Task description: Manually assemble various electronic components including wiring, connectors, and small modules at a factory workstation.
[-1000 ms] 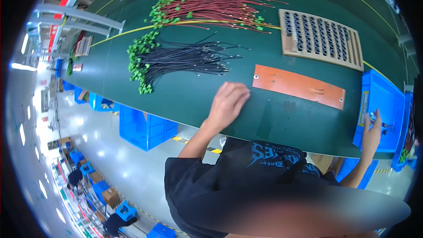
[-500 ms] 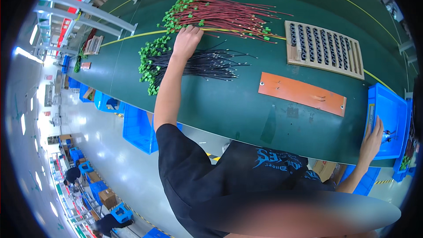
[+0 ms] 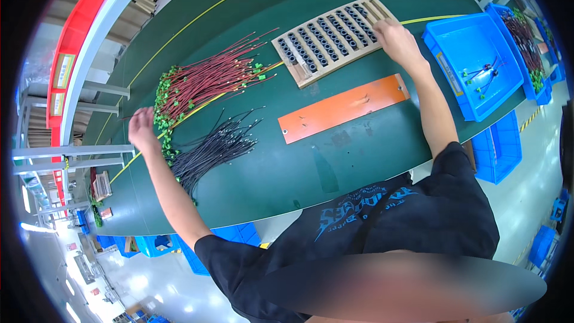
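My left hand (image 3: 143,130) is at the far left, beside the green connector ends of a bundle of red wires (image 3: 206,78). Its fingers are pinched, and a thin red wire end seems to stick out past them. Below that bundle lies a bundle of black wires (image 3: 209,154), also with green connectors. My right hand (image 3: 397,42) is closed at the right end of a wooden rack (image 3: 311,76) holding rows of small black cylindrical parts (image 3: 327,37). Whatever its fingertips grip is hidden.
An orange board (image 3: 344,109) with small pins lies before the rack. On the right stands a blue bin (image 3: 475,104) with a few wired pieces (image 3: 487,73) in it; another bin (image 3: 526,54) beyond it holds red wires. A metal frame post (image 3: 89,36) rises at left.
The view has swung to the right. My left hand has moved from between the bundles to the connector ends of the red wires. My right hand has left the blue bin for the rack.
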`<act>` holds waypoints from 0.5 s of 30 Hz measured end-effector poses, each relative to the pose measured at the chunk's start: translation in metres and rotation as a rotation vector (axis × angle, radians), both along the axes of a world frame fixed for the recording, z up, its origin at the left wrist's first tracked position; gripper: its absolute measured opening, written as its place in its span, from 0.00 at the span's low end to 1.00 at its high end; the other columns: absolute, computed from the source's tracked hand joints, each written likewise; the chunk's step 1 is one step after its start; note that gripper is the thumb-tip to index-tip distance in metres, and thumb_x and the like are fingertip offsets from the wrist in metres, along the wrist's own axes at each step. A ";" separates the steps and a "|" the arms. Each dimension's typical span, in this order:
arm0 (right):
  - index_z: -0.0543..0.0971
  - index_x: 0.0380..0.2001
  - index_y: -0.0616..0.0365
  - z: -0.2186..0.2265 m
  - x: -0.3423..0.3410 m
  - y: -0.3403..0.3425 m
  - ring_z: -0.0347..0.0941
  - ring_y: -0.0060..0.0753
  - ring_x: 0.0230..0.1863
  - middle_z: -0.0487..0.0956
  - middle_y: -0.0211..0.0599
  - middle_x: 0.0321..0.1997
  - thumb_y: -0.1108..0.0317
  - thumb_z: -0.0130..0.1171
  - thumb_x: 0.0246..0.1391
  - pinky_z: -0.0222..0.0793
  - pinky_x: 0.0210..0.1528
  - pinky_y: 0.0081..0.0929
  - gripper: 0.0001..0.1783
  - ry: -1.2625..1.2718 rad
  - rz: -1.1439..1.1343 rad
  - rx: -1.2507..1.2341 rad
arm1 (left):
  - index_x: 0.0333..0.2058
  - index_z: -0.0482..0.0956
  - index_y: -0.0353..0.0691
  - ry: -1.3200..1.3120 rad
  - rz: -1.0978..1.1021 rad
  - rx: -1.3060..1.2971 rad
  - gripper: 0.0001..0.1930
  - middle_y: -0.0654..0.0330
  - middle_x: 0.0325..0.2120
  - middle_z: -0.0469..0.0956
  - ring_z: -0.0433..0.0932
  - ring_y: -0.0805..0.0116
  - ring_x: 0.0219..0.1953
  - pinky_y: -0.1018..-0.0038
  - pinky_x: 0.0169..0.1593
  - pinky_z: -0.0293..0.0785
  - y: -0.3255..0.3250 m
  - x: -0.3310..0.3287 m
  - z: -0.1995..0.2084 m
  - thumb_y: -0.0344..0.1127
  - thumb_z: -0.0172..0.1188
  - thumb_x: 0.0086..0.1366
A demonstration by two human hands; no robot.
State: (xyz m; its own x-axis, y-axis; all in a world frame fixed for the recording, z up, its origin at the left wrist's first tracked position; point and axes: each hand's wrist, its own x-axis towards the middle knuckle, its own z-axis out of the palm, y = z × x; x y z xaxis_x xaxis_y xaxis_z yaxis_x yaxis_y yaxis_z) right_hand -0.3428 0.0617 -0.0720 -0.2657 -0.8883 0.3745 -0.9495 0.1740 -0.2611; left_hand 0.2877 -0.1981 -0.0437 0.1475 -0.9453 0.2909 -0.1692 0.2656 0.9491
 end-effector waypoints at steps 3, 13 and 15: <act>0.79 0.43 0.63 -0.029 -0.048 -0.017 0.78 0.56 0.43 0.80 0.50 0.41 0.70 0.56 0.61 0.74 0.46 0.42 0.11 -0.117 0.011 -0.039 | 0.49 0.72 0.24 0.182 0.065 -0.066 0.12 0.44 0.47 0.78 0.82 0.56 0.48 0.70 0.54 0.80 0.009 0.005 0.017 0.27 0.51 0.74; 0.79 0.48 0.57 -0.054 -0.054 -0.078 0.79 0.51 0.47 0.82 0.48 0.44 0.56 0.59 0.62 0.74 0.50 0.43 0.18 -0.092 -0.135 0.064 | 0.45 0.82 0.37 -1.043 -0.016 -0.837 0.14 0.50 0.42 0.82 0.81 0.54 0.44 0.61 0.49 0.77 0.076 -0.088 0.050 0.19 0.59 0.61; 0.78 0.47 0.56 -0.046 -0.042 -0.076 0.80 0.53 0.46 0.83 0.47 0.43 0.55 0.58 0.61 0.75 0.48 0.45 0.18 -0.162 -0.161 0.020 | 0.43 0.84 0.39 -1.117 -0.034 -0.884 0.15 0.54 0.37 0.82 0.80 0.55 0.40 0.62 0.44 0.76 0.102 -0.116 0.051 0.21 0.62 0.56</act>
